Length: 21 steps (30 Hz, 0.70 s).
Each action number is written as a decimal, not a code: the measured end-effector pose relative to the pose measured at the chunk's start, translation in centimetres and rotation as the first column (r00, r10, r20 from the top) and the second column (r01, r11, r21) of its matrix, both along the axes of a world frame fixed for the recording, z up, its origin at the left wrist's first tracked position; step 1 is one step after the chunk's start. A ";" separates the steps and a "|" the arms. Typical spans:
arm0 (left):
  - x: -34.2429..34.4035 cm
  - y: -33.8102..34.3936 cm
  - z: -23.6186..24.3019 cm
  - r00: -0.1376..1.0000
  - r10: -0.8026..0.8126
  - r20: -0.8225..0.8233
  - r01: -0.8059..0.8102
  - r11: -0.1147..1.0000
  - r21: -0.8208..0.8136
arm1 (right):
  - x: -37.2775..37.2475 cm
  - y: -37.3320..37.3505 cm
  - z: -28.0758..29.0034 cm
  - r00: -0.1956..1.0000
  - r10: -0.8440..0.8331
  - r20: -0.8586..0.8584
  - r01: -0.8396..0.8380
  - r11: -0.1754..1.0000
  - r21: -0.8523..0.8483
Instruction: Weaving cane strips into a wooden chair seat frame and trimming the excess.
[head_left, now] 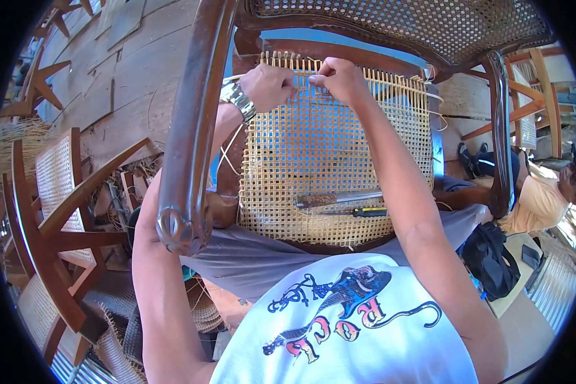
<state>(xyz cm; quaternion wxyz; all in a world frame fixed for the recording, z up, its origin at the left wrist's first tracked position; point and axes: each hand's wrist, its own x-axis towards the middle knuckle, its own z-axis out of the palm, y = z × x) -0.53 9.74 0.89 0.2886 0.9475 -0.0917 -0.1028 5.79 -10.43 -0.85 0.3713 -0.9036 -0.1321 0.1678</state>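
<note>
- Grey boards (150,83) covered the floor at 11 o'clock, bare wooden chairs (51,240) crowded 9 o'clock, and a person in a peach shirt (536,201) was at 3 o'clock.
- The cane mesh (301,150) lay mid-view across the seat of a dark chair (197,121), its strand ends standing up along the 12 o'clock edge.
- The left hand (269,88) was at that edge, toward 11 o'clock, fingers curled; its grip was half hidden, so whether it had a strand could not be told.
- The right hand (341,80) faced it from just past 12 o'clock, thumb and forefinger bent close; how nearly the tips met, and on what, was too fine to tell.
- Between them the weave looked gappy, so one strand at a time, lightly tensioned and squared to its neighbours, seemed the sound way.
- Stray strands (232,150) at 10 o'clock looked likely to snag.
- A metal tool (329,200) and a yellow-and-black knife (369,212) rested on the mesh toward 5 o'clock, where a hard tug might have slid them.
</note>
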 end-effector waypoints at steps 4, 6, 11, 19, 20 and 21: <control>0.4 -1.3 -0.7 0.994 0.001 0.106 0.003 0.999 -0.044 | 0.5 -1.0 -0.3 0.998 0.000 0.064 0.004 0.998 -0.062; 0.6 -2.1 -0.4 0.994 0.019 0.107 -0.019 1.000 0.001 | 0.1 -1.0 0.1 0.994 0.005 0.113 0.006 0.995 -0.100; 1.3 -1.5 0.3 0.997 -0.053 0.056 0.041 0.982 0.185 | -1.9 -0.9 0.3 0.992 -0.070 0.105 0.047 0.977 0.210; 0.3 -2.6 0.8 0.997 -0.080 0.005 0.077 0.970 0.232 | -2.1 -3.3 0.9 0.993 0.044 0.106 -0.039 0.998 -0.043; -0.1 -2.8 0.7 0.990 -0.106 0.094 0.080 0.966 0.246 | -2.1 -3.3 0.9 0.994 0.019 0.104 -0.013 0.998 -0.061; -0.4 -3.0 0.5 0.990 -0.108 0.093 0.082 0.965 0.247 | -2.1 -3.4 0.8 0.994 0.017 0.103 -0.011 0.998 -0.060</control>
